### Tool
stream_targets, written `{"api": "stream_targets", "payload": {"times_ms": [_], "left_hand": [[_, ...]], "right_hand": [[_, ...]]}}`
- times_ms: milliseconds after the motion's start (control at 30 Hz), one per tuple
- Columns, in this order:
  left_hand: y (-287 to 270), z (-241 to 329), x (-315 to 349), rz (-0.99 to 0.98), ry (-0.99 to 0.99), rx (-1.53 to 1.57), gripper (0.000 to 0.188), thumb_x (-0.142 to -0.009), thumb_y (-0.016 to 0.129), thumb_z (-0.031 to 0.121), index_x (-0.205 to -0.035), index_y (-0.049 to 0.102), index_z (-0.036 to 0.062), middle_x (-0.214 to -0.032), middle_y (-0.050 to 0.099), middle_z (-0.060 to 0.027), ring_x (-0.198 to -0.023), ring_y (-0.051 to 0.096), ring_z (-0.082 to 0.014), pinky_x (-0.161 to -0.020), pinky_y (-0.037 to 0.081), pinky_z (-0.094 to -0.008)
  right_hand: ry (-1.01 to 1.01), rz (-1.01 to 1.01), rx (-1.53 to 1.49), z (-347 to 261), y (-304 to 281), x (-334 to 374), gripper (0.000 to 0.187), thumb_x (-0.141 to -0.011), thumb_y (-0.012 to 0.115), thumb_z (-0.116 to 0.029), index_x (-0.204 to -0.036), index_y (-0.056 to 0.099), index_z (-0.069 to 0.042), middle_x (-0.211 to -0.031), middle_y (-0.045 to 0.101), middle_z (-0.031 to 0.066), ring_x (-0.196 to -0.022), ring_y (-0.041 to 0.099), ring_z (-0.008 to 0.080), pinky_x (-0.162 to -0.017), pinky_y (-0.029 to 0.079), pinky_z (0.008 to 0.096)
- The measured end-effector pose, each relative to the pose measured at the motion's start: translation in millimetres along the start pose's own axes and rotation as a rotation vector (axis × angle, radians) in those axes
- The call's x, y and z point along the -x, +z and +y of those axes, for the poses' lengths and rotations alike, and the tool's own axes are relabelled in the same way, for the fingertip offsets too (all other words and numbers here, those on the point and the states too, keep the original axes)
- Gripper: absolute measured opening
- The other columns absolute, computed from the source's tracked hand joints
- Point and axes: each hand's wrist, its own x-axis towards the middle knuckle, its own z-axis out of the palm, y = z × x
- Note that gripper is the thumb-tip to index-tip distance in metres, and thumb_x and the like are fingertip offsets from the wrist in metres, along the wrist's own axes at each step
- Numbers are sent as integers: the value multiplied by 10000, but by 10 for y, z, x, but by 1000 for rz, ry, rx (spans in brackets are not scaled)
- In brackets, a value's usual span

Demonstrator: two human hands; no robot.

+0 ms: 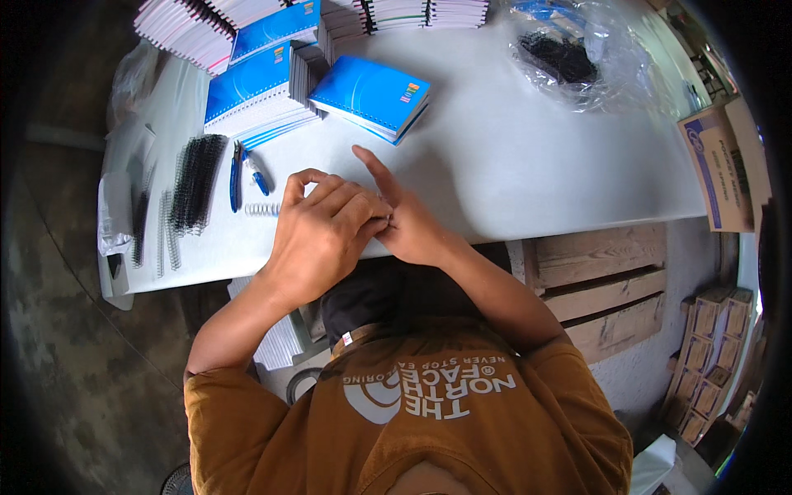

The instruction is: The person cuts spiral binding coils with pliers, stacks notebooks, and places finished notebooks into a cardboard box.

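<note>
My left hand [320, 231] is closed, its fingers curled and pressed toward my right hand over the table's near edge. One digit of my right hand [414, 229] points up and away; its other fingers bend in where the two hands meet. Anything pinched there is too small or hidden to make out. A pale wire coil [262, 209] lies beside my left hand. Beyond it are blue-handled pliers [235, 177] and a second blue-handled tool [258, 173]. A blue spiral-hole notebook [371, 92] lies beyond my hands, on top of other pages.
Stacks of blue-covered notebooks [252, 87] stand at the far left of the white table [528, 173], with spiral-bound books [396, 15] behind. Black wire coils [198, 183] lie at left. A clear plastic bag [615, 66] holds dark coils at the far right, near a cardboard box [718, 169].
</note>
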Motion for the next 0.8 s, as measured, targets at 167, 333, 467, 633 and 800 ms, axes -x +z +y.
{"api": "stream_targets", "payload": {"times_ms": [167,333,467,633,800], "left_hand": [[62,171,-90,76,85,64,229,-629,767,130,-827,651,140,-797,597,8,-790,571,-186,-773,356,-344],[-63,81,-475,204,86,295,506,-731,732,267,-1168,557,80,-1167,537,-142,-1091,487,-332,-926,364,-405],[568,-427,-526,162,-51,-130,509,-759,699,196,-1224,530,77,-1304,479,-149,-1203,459,-305,-999,366,-407],[467,-463,-427,240,-1,-148,249,-812,621,102,-1059,644,80,-1010,657,-128,-904,649,-226,-826,510,-323],[-30,111,-153,397,-576,966,270,-946,504,214,-1073,610,1,-877,637,-67,-742,579,-107,-691,496,-256]], "right_hand": [[-110,66,96,-198,-247,205,878,-767,583,30,-1445,51,-136,-980,610,247,-913,592,424,-733,481,421],[-261,193,747,-594,-905,470,517,-785,585,17,-1267,511,-153,-1181,588,105,-1076,565,288,-891,427,421],[-10,24,1165,-315,-1400,714,614,-747,659,-380,-1293,489,-157,-1367,442,8,-1320,311,239,-1072,163,529],[92,-73,1091,-226,-1401,656,883,-715,650,-523,-1406,296,-103,-1490,219,88,-1388,124,310,-1101,72,538],[-565,293,1148,-200,-427,368,588,-807,633,-265,-1331,424,-100,-1436,326,145,-1359,234,327,-1087,100,559]]}}
